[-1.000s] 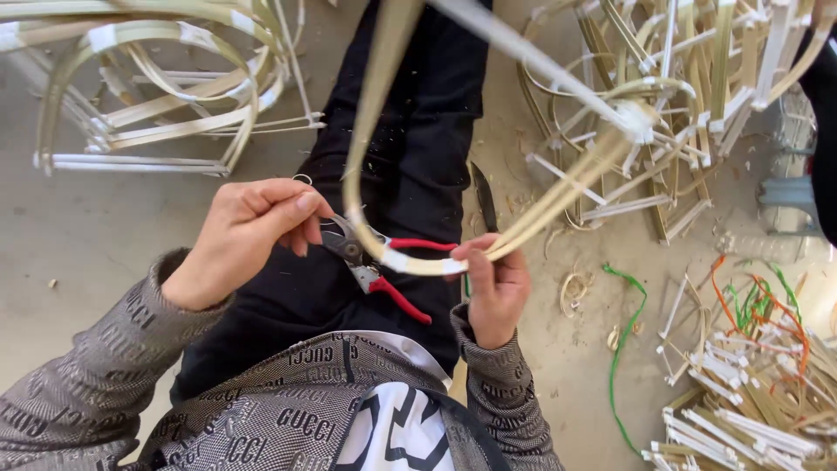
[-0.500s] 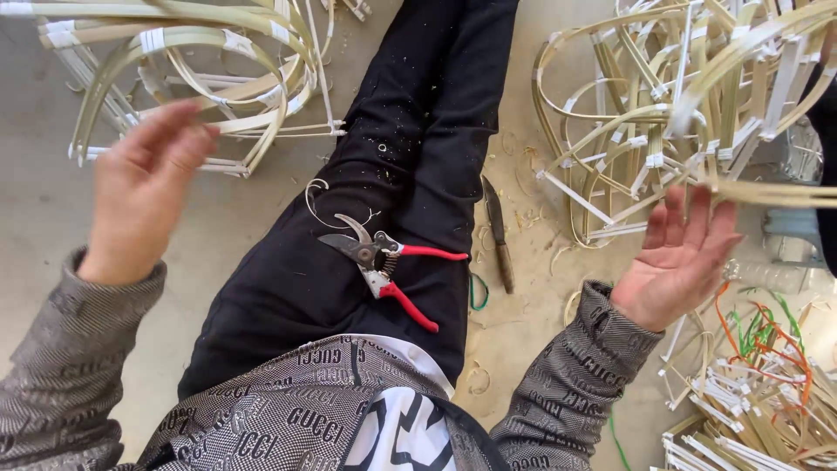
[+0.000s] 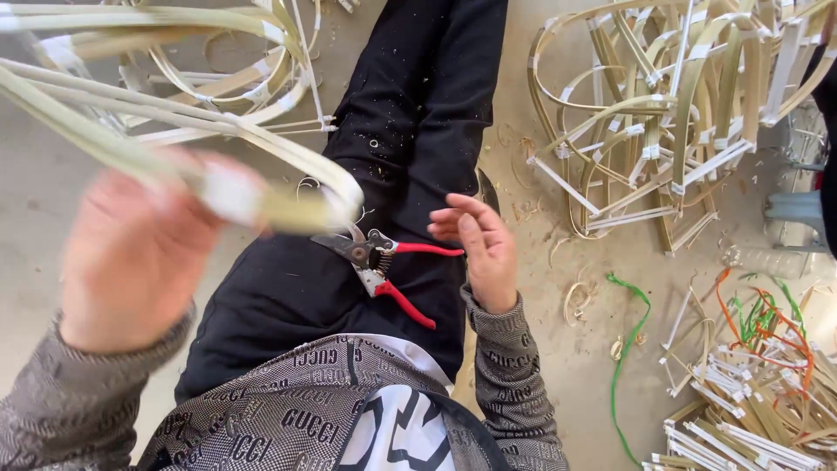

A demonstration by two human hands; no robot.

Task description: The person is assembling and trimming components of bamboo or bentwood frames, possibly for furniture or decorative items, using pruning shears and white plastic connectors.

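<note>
My left hand (image 3: 139, 253) is raised and blurred at the left, closed on a bent bamboo-strip frame (image 3: 288, 205) with pale tape at its joints; the strips sweep up to the far left. Red-handled pruning shears (image 3: 384, 272) lie on my lap on black trousers (image 3: 418, 113), just under the frame's curved end. My right hand (image 3: 479, 249) hovers by the upper red handle with its fingers apart and nothing in them.
A pile of taped bamboo frames (image 3: 680, 131) fills the upper right of the sandy floor, and another pile (image 3: 218, 78) lies upper left. Cut taped strips (image 3: 750, 419) are heaped lower right, beside a green cord (image 3: 623, 349) and orange and green cords (image 3: 758, 314).
Both hands were empty and spread half a second ago. The left hand now has a bamboo frame brought over from the left, and the right hand has dropped in beside the shears.
</note>
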